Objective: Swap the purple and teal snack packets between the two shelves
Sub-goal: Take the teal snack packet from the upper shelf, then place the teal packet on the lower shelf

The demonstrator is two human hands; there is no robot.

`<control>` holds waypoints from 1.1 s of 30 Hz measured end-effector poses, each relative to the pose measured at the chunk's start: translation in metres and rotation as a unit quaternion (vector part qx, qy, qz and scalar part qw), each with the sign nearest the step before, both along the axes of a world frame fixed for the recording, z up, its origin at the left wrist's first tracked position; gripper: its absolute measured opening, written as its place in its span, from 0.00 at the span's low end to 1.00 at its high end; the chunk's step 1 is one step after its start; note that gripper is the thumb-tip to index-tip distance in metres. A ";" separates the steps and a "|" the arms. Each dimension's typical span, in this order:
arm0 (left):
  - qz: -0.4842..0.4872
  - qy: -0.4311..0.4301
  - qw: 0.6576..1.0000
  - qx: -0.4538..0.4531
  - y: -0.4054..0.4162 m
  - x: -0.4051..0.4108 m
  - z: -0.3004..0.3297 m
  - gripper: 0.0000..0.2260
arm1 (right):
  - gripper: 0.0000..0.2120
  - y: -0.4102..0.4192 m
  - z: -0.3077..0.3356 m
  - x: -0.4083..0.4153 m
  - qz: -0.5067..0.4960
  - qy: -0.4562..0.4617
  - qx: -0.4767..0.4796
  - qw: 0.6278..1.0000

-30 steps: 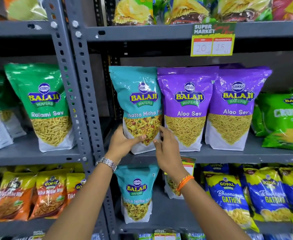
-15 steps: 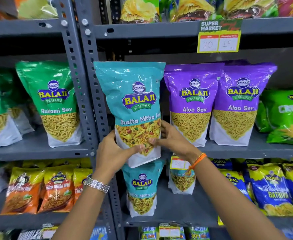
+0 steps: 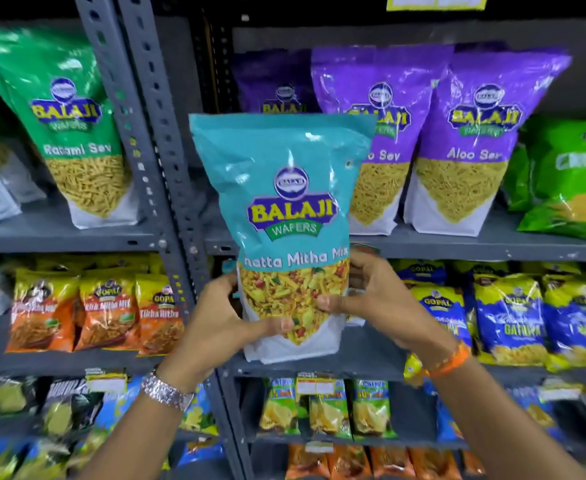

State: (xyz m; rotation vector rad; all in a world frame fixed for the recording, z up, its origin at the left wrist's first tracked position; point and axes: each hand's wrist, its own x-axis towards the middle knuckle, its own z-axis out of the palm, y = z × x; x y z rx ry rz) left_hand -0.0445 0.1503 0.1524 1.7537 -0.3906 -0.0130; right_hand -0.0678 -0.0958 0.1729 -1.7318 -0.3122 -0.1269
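A teal Khatta Mitha Mix packet [image 3: 284, 202] hangs upright in front of the shelves, clear of them. My left hand [image 3: 222, 317] grips its lower left edge and my right hand [image 3: 371, 299] grips its lower right edge. On the upper shelf [image 3: 458, 247] behind it stand purple Aloo Sev packets [image 3: 471, 147], one partly covered [image 3: 381, 98] and another dark one further back [image 3: 271, 84]. The lower shelf [image 3: 364, 355] lies behind my hands; what stands on it behind the held packet is hidden.
A grey perforated upright [image 3: 160, 161] divides the bays. Green Ratlami Sev packets [image 3: 66, 126] stand at left, green packets [image 3: 572, 178] at far right. Orange packets [image 3: 101, 313] and blue-yellow Gathiya packets [image 3: 513, 317] fill the lower level, with small packets [image 3: 329, 407] below.
The teal packet has come off the upper shelf, out toward me and downward, held in both hands. The view has tilted down, showing lower shelves.
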 end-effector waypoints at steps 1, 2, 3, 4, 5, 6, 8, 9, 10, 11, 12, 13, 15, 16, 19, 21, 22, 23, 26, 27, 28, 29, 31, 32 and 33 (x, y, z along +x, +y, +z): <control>-0.014 0.015 1.000 0.005 -0.008 -0.004 -0.012 0.30 | 0.25 -0.008 -0.017 -0.007 -0.010 0.010 0.007 1.000; -0.027 0.029 0.999 0.012 -0.015 -0.006 -0.026 0.31 | 0.25 -0.015 -0.033 -0.015 -0.020 0.021 0.015 0.999; -0.035 0.036 0.999 0.021 -0.021 -0.007 -0.040 0.33 | 0.25 -0.022 -0.049 -0.022 -0.029 0.033 0.025 0.999; -0.037 0.043 0.998 0.028 -0.029 -0.007 -0.056 0.36 | 0.26 -0.029 -0.066 -0.029 -0.037 0.044 0.037 0.998; -0.039 0.050 0.997 0.034 -0.037 -0.007 -0.072 0.38 | 0.26 -0.036 -0.084 -0.036 -0.045 0.054 0.047 0.996; -0.041 0.057 0.997 0.040 -0.043 -0.008 -0.089 0.39 | 0.27 -0.042 -0.100 -0.043 -0.054 0.065 0.056 0.995; -0.046 0.083 0.994 0.055 -0.057 -0.011 -0.122 0.39 | 0.30 -0.053 -0.134 -0.051 -0.074 0.087 0.061 0.992; -0.053 0.096 0.992 0.066 -0.064 -0.012 -0.139 0.38 | 0.33 -0.058 -0.151 -0.054 -0.083 0.102 0.065 0.989; -0.064 0.106 0.989 0.077 -0.070 -0.012 -0.154 0.37 | 0.35 -0.063 -0.168 -0.056 -0.091 0.116 0.074 0.986; -0.078 0.114 0.986 0.088 -0.076 -0.012 -0.167 0.35 | 0.36 -0.068 -0.184 -0.057 -0.098 0.131 0.079 0.983; -0.086 0.122 0.984 0.097 -0.081 -0.012 -0.179 0.33 | 0.36 -0.072 -0.199 -0.059 -0.102 0.144 0.082 0.981; -0.092 0.131 0.981 0.106 -0.085 -0.011 -0.189 0.31 | 0.36 -0.076 -0.213 -0.059 -0.108 0.155 0.081 0.979; -0.110 0.154 0.974 0.123 -0.092 -0.005 -0.210 0.29 | 0.36 -0.082 -0.234 -0.058 -0.120 0.171 0.080 0.975; -0.116 0.160 0.972 0.130 -0.096 -0.001 -0.219 0.30 | 0.35 -0.085 -0.243 -0.056 -0.122 0.180 0.078 0.973; -0.120 0.180 0.965 0.145 -0.107 0.019 -0.231 0.31 | 0.24 -0.095 -0.255 -0.037 -0.126 0.206 0.066 0.968; -0.116 0.179 0.966 0.147 -0.118 0.037 -0.227 0.30 | 0.20 -0.103 -0.254 -0.017 -0.121 0.209 0.055 0.969; -0.115 0.176 0.967 0.146 -0.124 0.045 -0.225 0.28 | 0.19 -0.107 -0.250 -0.007 -0.121 0.207 0.048 0.970; -0.115 0.170 0.967 0.148 -0.129 0.055 -0.222 0.26 | 0.19 -0.111 -0.245 0.005 -0.118 0.204 0.039 0.971; -0.103 0.156 0.970 0.156 -0.144 0.083 -0.210 0.28 | 0.20 -0.124 -0.225 0.036 -0.099 0.190 0.024 0.976; -0.093 0.154 0.970 0.165 -0.150 0.091 -0.208 0.32 | 0.22 -0.127 -0.220 0.046 -0.094 0.184 0.018 0.978; -0.085 0.147 0.970 0.171 -0.154 0.098 -0.205 0.36 | 0.23 -0.130 -0.216 0.055 -0.091 0.180 0.014 0.979; -0.077 0.140 0.971 0.175 -0.159 0.105 -0.204 0.37 | 0.23 -0.133 -0.214 0.063 -0.086 0.178 0.013 0.980; -0.062 0.130 0.974 0.173 -0.166 0.117 -0.203 0.39 | 0.25 -0.140 -0.217 0.081 -0.082 0.174 0.008 0.981; -0.056 0.127 0.975 0.172 -0.169 0.123 -0.205 0.41 | 0.26 -0.142 -0.220 0.087 -0.088 0.173 0.004 0.981; -0.048 0.121 0.976 0.174 -0.171 0.128 -0.206 0.44 | 0.27 -0.143 -0.222 0.094 -0.096 0.171 0.001 0.980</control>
